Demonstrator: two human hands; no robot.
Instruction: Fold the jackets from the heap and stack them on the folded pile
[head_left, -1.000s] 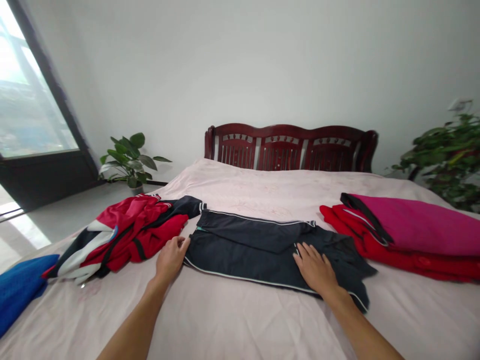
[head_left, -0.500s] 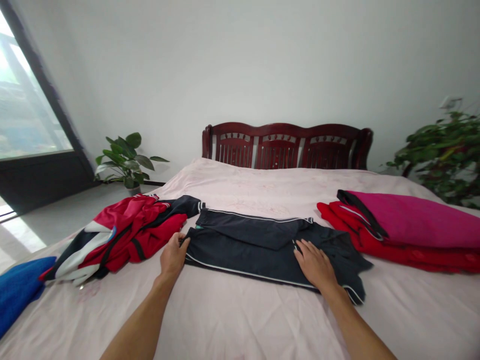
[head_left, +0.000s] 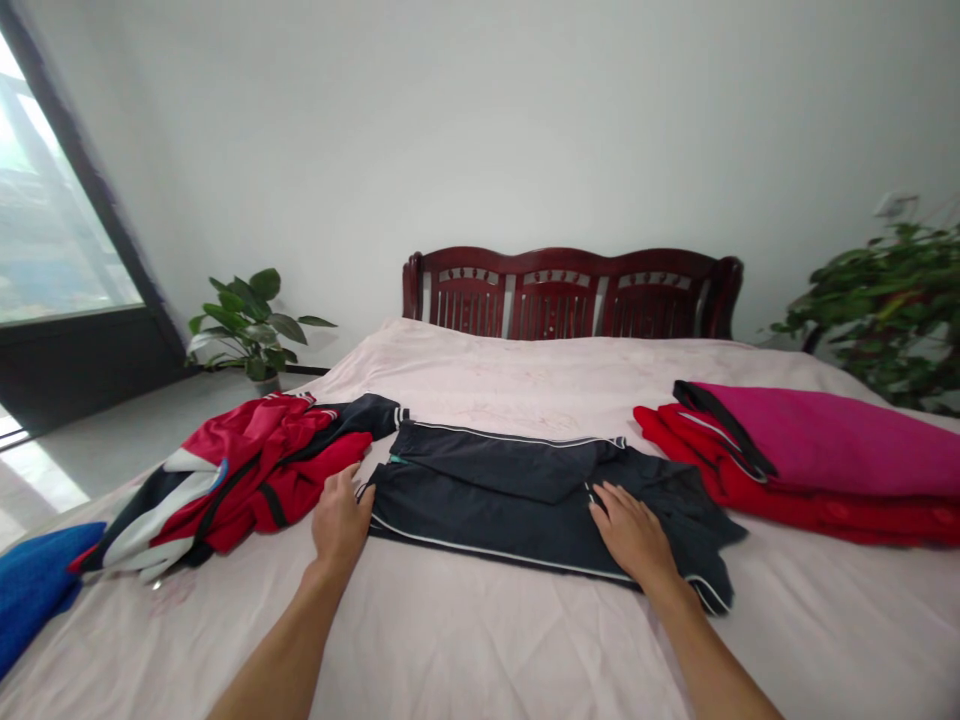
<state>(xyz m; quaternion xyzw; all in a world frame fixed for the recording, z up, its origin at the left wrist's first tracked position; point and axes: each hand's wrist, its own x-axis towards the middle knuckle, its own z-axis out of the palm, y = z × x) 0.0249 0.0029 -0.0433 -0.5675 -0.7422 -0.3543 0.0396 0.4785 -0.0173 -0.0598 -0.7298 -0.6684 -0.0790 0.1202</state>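
Dark navy track pants (head_left: 487, 500) with white piping lie folded lengthwise across the bed, one end at my left and the rumpled other end at my right. My left hand (head_left: 340, 518) is at the left end, the edge of the cloth between its thumb and fingers. Flat on the right part of the pants rests my right hand (head_left: 634, 530), fingers stretched out and slightly apart. Just beyond my left hand is a crumpled red, navy and white jacket (head_left: 255, 460).
A folded magenta garment (head_left: 847, 435) sits on red folded cloth (head_left: 810, 512) at the right. Blue cloth (head_left: 45, 580) lies at the far left. Pink sheeting (head_left: 480, 640) covers the bed. Behind it stand a dark wooden backrest (head_left: 555, 290), a potted plant (head_left: 255, 320) and another leafy plant (head_left: 885, 300).
My left hand has shifted slightly left, and its fingers are spread a little wider from the thumb. My right hand and the pants look nearly unchanged.
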